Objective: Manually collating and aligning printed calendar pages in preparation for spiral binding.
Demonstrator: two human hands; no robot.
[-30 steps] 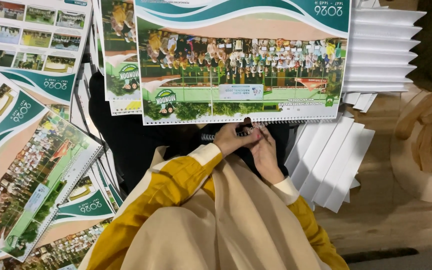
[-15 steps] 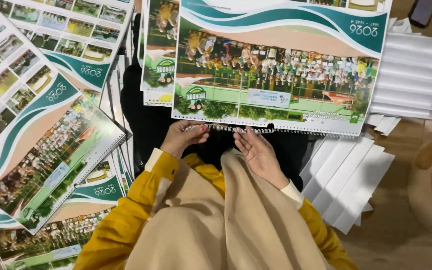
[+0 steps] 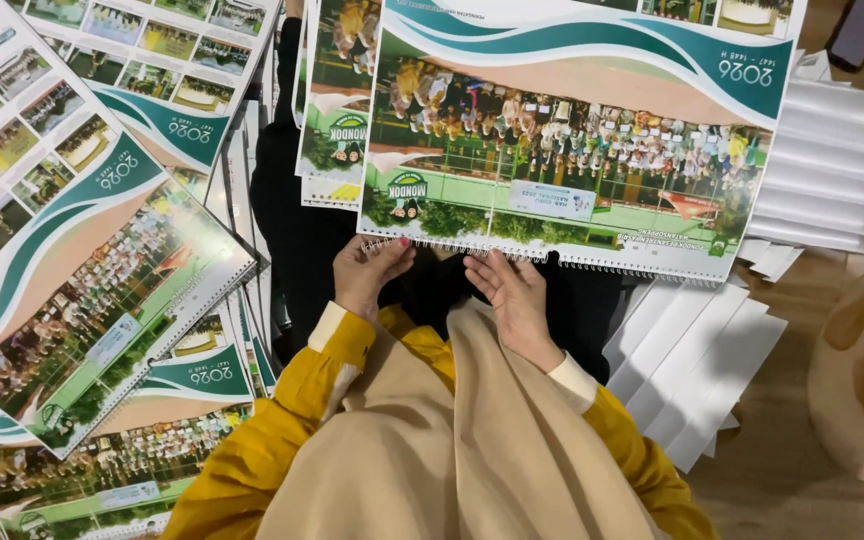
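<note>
Left hand (image 3: 370,272) sits at centre frame, fingers curled, thumb and fingertips pinching the near edge of the wall calendar (image 3: 572,140) at its wire spiral binding (image 3: 552,258); red-painted thumbnail visible at the coil. Right hand (image 3: 512,300) just beside it, palm up, fingers loosely spread with tips touching the same bound edge; whether it actually grips the edge cannot be told. The two hands are apart, a dark gap between them.

Hidden or unclear: both forearms covered by yellow sleeves (image 3: 302,400) with cream cuffs, and a beige cloth (image 3: 432,440) drapes over the lower centre, hiding the lap. Calendar's far edge is cut off by the top of the frame. Its group photo is too small to read in detail. Dark fabric under the calendar conceals whatever supports it.

Calendar lies upper centre to upper right, flat, long axis running left to right with a slight tilt down to the right; bound edge faces the person, print upside down from this view.

Outward: more spiral-bound calendars (image 3: 82,300) overlap at left, fanned diagonally, partly cut by the frame edge. White paper sheets (image 3: 692,370) stacked at right, on a wooden floor (image 3: 782,460).
</note>
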